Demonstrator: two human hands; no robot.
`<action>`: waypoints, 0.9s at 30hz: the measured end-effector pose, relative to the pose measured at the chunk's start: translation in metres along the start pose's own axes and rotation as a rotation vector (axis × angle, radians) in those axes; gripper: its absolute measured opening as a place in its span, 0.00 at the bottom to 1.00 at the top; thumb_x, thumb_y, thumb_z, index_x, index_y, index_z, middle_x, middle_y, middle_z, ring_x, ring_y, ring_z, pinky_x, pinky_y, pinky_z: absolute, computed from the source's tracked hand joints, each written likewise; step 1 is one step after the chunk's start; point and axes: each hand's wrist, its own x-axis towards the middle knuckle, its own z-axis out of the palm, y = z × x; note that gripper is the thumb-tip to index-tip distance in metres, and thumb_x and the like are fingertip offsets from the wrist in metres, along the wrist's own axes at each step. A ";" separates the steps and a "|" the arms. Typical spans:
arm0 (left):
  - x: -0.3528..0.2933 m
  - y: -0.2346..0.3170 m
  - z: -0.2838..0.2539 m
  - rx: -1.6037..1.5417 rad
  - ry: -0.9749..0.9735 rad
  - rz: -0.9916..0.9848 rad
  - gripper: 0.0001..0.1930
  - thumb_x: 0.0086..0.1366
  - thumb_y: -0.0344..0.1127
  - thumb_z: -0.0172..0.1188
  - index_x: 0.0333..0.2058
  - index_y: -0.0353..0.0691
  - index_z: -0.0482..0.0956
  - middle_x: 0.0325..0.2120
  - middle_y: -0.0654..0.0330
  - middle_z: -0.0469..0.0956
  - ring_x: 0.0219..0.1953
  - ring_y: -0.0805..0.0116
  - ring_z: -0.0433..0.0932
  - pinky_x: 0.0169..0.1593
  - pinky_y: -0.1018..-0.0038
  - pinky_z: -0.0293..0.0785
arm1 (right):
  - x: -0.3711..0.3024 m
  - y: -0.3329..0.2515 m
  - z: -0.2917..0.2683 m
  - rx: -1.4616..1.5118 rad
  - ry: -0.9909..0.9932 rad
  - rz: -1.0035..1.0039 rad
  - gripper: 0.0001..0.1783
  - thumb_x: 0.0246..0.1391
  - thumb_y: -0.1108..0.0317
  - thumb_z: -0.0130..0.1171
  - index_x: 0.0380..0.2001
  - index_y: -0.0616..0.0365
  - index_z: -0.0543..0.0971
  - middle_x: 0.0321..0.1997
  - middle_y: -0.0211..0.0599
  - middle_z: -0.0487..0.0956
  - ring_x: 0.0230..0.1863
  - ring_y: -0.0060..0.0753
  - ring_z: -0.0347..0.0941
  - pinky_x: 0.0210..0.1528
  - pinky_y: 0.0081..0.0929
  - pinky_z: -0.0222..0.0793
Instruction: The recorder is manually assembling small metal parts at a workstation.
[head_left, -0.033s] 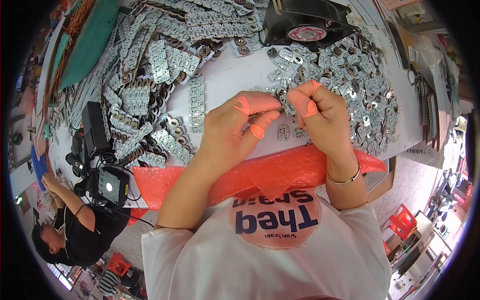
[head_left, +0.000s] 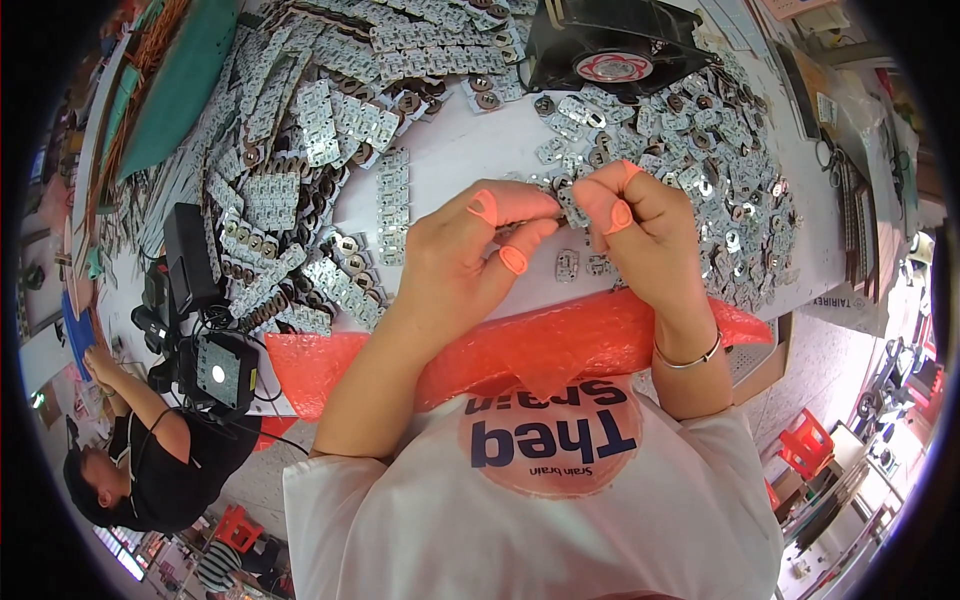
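My left hand (head_left: 458, 240) is closed in a pinch, orange finger cots on its thumb and forefinger. What its fingertips hold, if anything, is hidden. Close beside it, my right hand (head_left: 640, 225), also in orange cots, has its thumb and fingers pressed together against a small silvery circuit board (head_left: 571, 208). This board shows in the narrow gap between the two hands. Just below that gap another small circuit board (head_left: 567, 265) lies on the white table (head_left: 470, 150). A short board strip (head_left: 393, 205) lies left of my left hand.
Loose single boards (head_left: 735, 190) are heaped at the right; unseparated board strips (head_left: 300, 120) pile up at the left. A black fan (head_left: 615, 50) stands at the back. Red plastic sheeting (head_left: 500, 345) covers the near edge. Black devices with cables (head_left: 215, 365) and a co-worker (head_left: 160, 455) are at the left.
My left hand has shifted very slightly to the left. Otherwise the two frames look the same.
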 end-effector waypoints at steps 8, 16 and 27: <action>0.001 -0.002 -0.001 -0.057 -0.071 -0.182 0.11 0.56 0.23 0.61 0.39 0.38 0.79 0.32 0.56 0.79 0.34 0.67 0.80 0.35 0.77 0.77 | 0.006 0.005 -0.019 -0.170 -0.118 -0.009 0.06 0.51 0.73 0.60 0.29 0.64 0.83 0.21 0.32 0.77 0.20 0.17 0.68 0.23 0.16 0.63; -0.003 0.000 -0.005 -0.611 -0.069 -0.545 0.10 0.60 0.24 0.60 0.41 0.34 0.74 0.35 0.57 0.77 0.34 0.70 0.79 0.36 0.76 0.78 | 0.003 0.001 -0.015 -0.027 -0.133 -0.027 0.06 0.51 0.73 0.61 0.30 0.65 0.82 0.21 0.33 0.78 0.20 0.18 0.70 0.23 0.16 0.64; -0.002 0.003 -0.013 -1.065 -0.196 -0.654 0.11 0.59 0.26 0.60 0.40 0.35 0.73 0.34 0.56 0.75 0.28 0.68 0.79 0.33 0.75 0.76 | -0.001 -0.006 -0.005 0.309 -0.272 0.109 0.09 0.57 0.65 0.58 0.27 0.59 0.74 0.19 0.23 0.70 0.16 0.10 0.59 0.18 0.12 0.53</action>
